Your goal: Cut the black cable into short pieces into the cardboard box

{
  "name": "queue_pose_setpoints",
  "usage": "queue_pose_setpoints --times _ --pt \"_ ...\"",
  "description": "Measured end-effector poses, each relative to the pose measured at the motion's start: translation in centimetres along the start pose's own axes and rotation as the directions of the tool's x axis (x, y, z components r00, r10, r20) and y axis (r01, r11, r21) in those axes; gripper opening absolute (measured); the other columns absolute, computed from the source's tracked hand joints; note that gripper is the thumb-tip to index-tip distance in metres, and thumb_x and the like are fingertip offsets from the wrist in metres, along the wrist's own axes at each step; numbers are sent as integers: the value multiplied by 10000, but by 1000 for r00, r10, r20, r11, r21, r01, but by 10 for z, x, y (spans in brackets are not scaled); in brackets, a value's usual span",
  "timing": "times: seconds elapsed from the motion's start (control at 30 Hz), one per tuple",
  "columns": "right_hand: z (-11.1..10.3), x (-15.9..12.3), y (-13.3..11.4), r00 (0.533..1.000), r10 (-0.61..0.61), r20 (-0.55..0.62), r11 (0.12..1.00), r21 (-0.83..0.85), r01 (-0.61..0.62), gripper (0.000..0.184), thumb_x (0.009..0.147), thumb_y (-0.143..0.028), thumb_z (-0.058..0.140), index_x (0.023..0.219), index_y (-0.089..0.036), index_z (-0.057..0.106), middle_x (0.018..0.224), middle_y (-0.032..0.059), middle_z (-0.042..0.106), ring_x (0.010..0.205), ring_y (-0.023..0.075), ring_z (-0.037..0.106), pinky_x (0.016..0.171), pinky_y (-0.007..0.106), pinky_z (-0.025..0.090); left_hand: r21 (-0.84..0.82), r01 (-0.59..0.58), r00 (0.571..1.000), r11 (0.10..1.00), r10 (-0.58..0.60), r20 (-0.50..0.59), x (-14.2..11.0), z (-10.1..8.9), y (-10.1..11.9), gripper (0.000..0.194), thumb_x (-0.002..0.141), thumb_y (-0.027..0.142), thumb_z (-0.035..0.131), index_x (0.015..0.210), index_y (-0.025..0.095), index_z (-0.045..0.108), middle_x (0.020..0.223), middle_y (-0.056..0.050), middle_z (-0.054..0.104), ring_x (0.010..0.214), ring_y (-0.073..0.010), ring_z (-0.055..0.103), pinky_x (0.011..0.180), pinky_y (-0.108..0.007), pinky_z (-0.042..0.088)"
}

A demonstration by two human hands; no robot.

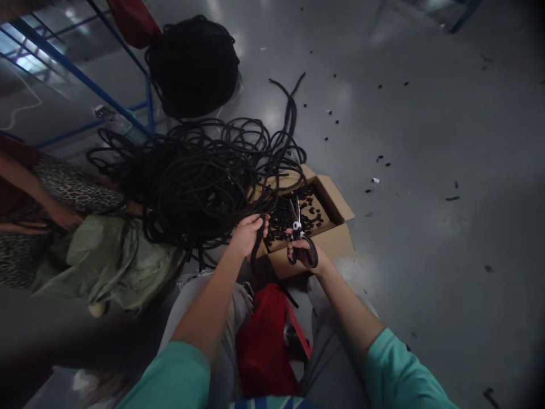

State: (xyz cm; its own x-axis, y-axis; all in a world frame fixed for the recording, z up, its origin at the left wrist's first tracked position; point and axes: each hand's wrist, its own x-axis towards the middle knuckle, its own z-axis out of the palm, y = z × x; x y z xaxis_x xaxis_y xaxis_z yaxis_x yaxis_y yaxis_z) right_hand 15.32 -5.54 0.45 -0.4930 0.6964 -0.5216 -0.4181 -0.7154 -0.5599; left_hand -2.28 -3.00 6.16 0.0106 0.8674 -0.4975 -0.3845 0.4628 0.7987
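My left hand (247, 234) is closed around a black cord (258, 241), whose end hangs down below the fingers. In my right hand (307, 255) is a pair of scissors (297, 226) with black-and-white handles, its blades a little apart and pointing away from me. Both hands are over the near side of an open cardboard box (313, 250). Many short black cut pieces (313, 216) lie inside it. A large tangled heap of black cord (204, 182) spreads beyond and left of my left hand, and some loops cross the box's far left edge.
A thick coil of black cord (193, 65) stands behind the heap, beside a blue metal frame (76, 71). On the left sits another person, an arm (29, 184) visible above green sheeting (110, 250). Black scraps (380, 157) dot the grey floor (447, 125). Red material (264, 341) is between my legs.
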Motion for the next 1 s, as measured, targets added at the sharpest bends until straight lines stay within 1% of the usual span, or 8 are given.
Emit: queue_pose_setpoints --times 0.17,0.37,0.43,0.5,0.6,0.7,0.83,1.0 --pt "1 -2 -2 996 -58 -66 962 -269 38 575 556 -318 688 1084 -158 527 634 -30 534 561 97 484 539 234 371 89 -36 998 995 41 -48 -2 3 -2 293 670 282 629 915 132 573 648 8 557 502 -68 519 496 -212 379" --pt "-2 2 4 978 -208 -6 772 -615 160 549 558 -321 683 1078 -183 576 903 22 602 783 155 530 723 294 413 262 -110 990 959 128 -56 1 -1 -5 250 713 353 559 779 112 573 580 14 527 413 -40 420 413 -195 288" --pt "-6 5 7 954 -300 19 656 -721 221 574 572 -279 665 1129 -205 548 966 30 599 823 172 528 769 319 408 248 -127 985 960 151 -80 2 -2 -5 213 709 328 550 732 117 563 545 27 490 417 -39 404 414 -191 280" --pt "-10 8 11 906 -422 36 484 -835 259 583 582 -241 642 1154 -210 532 985 43 593 834 185 519 798 338 396 226 -128 983 966 154 -104 2 -2 -4 168 689 291 552 698 123 549 511 41 452 410 -35 380 414 -189 267" --pt "-16 11 13 833 -549 74 212 -951 223 552 608 -202 584 1157 -190 535 901 60 589 818 200 504 793 345 382 202 -105 983 974 132 -130 1 -1 -2 108 643 221 557 693 126 543 481 55 419 395 -30 356 413 -188 249" --pt "-17 11 12 792 -602 101 37 -987 154 535 628 -181 530 1163 -185 531 855 73 564 818 215 486 760 341 375 191 -87 983 978 115 -145 0 -1 -2 97 613 185 558 690 130 535 475 62 408 389 -26 349 412 -186 238" --pt "-14 7 9 760 -639 119 -48 -992 115 513 655 -193 513 1167 -184 529 849 88 533 825 229 466 743 343 360 214 -89 981 973 122 -148 0 0 -3 78 601 171 562 654 137 515 457 69 391 384 -24 339 411 -187 233" --pt "-11 6 7 746 -656 117 -43 -992 119 495 657 -181 522 1152 -167 541 820 87 541 811 227 478 739 337 368 182 -81 985 980 106 -135 -1 3 -1 85 602 154 563 670 132 516 468 55 431 389 -33 368 405 -189 245"
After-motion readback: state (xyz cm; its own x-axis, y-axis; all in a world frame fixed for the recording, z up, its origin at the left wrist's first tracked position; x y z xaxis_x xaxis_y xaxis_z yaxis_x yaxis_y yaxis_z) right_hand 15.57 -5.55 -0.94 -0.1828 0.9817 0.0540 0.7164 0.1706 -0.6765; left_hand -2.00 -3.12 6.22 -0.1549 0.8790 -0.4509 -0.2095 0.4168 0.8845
